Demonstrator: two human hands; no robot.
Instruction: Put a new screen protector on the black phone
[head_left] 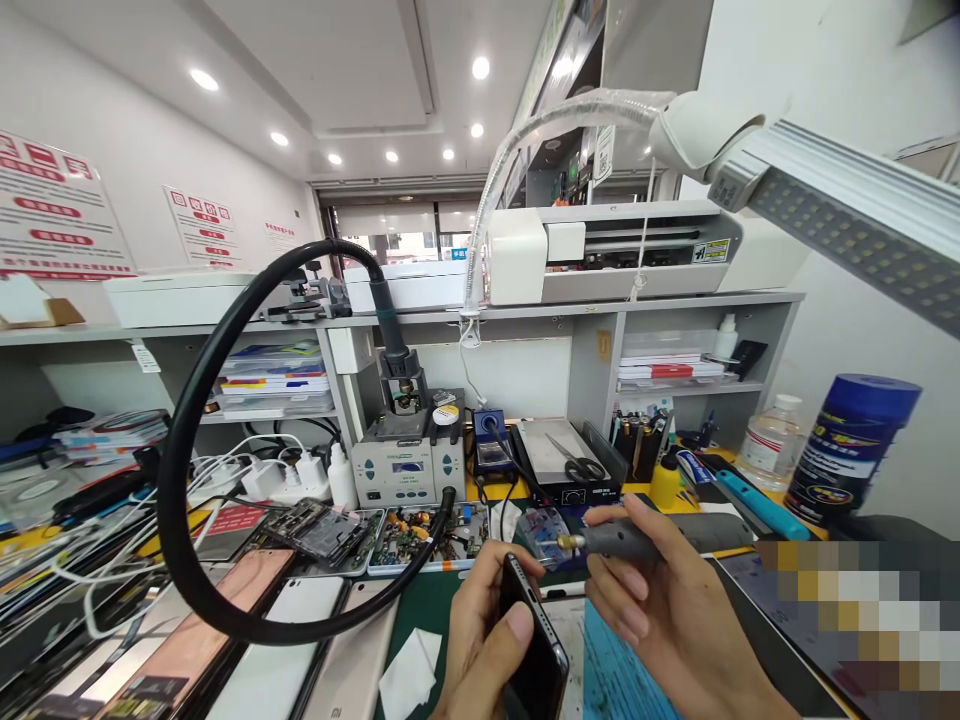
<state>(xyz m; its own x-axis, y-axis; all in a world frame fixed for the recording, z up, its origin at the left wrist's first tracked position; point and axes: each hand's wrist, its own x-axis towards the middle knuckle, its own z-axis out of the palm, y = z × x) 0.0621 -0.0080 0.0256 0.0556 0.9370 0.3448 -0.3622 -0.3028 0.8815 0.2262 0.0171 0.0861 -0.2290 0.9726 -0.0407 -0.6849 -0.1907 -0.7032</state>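
My left hand (480, 635) is wrapped round a dark smartphone (546, 640), which stands tilted with its port edge facing up. In my right hand (679, 610) is a grey pen-shaped rotary tool (619, 541), gripped between thumb and fingers. Its brass tip (568, 542) points left, above and to the right of the phone's top end, apart from it. Under the right hand lies a blue mat (611, 660). A crumpled white tissue (410, 672) rests left of my left hand.
A thick black hose (169, 480) loops from the hot-air station (397, 470) across the left side. Several phones (277, 640) lie there. Behind my hands are a tray of small parts (427, 535) and scissors (576, 462). A lamp (847, 200) overhangs the right; a blue-capped can (847, 450) stands below it.
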